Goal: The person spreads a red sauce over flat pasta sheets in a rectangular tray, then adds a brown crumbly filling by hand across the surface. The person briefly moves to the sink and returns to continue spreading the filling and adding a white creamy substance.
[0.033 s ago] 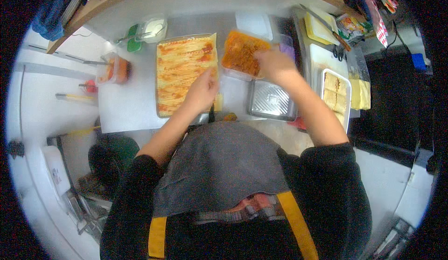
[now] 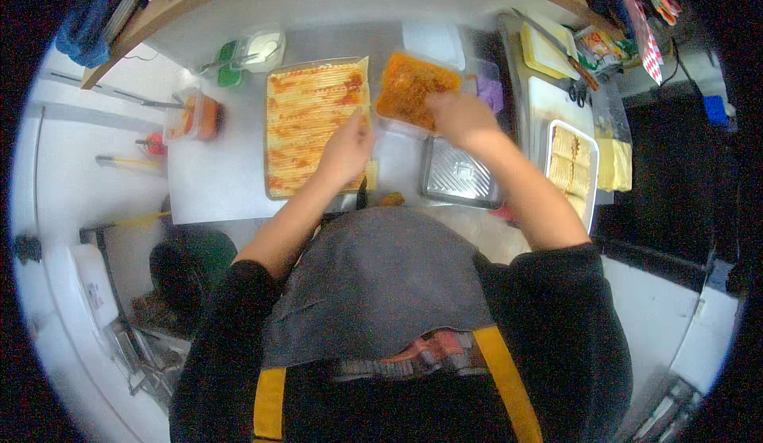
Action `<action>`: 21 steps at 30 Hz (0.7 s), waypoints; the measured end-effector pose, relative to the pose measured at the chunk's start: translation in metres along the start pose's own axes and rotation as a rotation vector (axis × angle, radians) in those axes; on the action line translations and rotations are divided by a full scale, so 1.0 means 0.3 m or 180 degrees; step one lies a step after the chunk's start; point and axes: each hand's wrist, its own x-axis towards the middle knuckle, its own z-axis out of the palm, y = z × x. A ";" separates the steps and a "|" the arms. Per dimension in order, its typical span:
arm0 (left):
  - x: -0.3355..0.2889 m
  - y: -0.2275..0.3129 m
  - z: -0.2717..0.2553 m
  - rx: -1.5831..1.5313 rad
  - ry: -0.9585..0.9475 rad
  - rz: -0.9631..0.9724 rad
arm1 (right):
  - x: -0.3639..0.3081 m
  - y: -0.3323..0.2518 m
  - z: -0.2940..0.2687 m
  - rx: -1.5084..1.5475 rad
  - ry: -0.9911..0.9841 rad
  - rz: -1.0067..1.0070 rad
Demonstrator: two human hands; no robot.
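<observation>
Here, on the pale table [image 2: 214,181], one long rectangular tray [image 2: 310,125] lies near the far edge, filled with pale strips streaked with red sauce. The left hand [image 2: 346,153] rests on the tray's near right part, fingers curled downward and pressed together on the food; what, if anything, they pinch cannot be told. Just right of the tray, touching or nearly touching its far right corner, sits one clear tub [image 2: 413,89] of orange shredded filling. The right hand [image 2: 461,117] lies at the tub's near right rim, its fingers bent into the filling, closed loosely over it; the fingertips are hidden. One empty ribbed foil pan [image 2: 459,174] stands just nearer than the tub, under the right forearm. Toward the right edge, one more tray [image 2: 574,169] holds pale squares in rows, and beside it lies one stack of yellow sheets [image 2: 613,163]. Near the left edge stands one small clear container [image 2: 195,117] with orange-red contents. At the far edge there is one round white-lidded tub [image 2: 262,50] next to a green lid [image 2: 230,73]. One yellow cutting board [image 2: 544,50] lies at the far right corner with a knife [image 2: 556,42] across it.
</observation>
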 end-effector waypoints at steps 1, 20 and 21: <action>0.056 0.018 0.036 -0.0059 0.0169 -0.0232 | 0.003 -0.013 0.037 0.0123 -0.0060 -0.0076; 0.275 -0.081 0.170 -0.2312 0.0151 -0.1356 | 0.078 0.085 0.146 0.0446 -0.0119 0.0354; 0.280 -0.082 0.176 -0.2385 0.0186 -0.1399 | 0.050 0.078 0.150 0.0503 -0.0018 0.0189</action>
